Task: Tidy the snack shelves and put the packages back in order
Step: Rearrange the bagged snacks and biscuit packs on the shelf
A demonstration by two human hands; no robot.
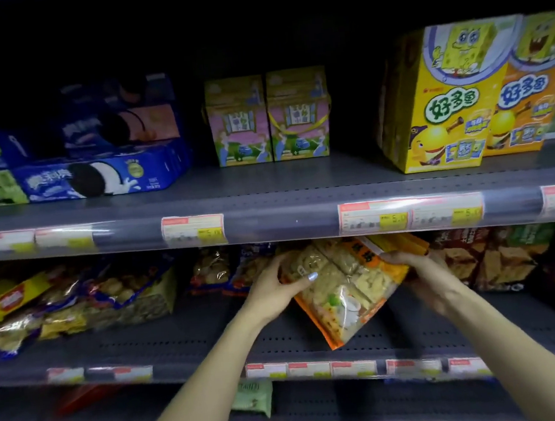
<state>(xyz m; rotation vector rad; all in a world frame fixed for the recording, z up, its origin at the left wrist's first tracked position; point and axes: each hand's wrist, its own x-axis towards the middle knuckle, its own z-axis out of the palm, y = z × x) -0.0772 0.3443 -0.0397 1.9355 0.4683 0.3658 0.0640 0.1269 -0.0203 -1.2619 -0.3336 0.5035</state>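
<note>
An orange-edged clear bag of pale biscuits (343, 288) is tilted over the middle shelf (186, 339), its lower corner near the shelf's front edge. My left hand (276, 287) grips the bag's left side, thumb across the front. My right hand (418, 268) holds its upper right edge. The bag's top reaches under the upper shelf's price rail (284, 223). More bags of the same kind stand behind it, partly hidden.
The upper shelf carries blue cookie boxes (99, 179) at left, two pink-green cartons (268, 120) in the centre and yellow and orange cartoon boxes (444, 101) at right. Mixed snack bags (76, 301) lie left on the middle shelf, dark bags (495, 258) right. Lower shelves hold more packs.
</note>
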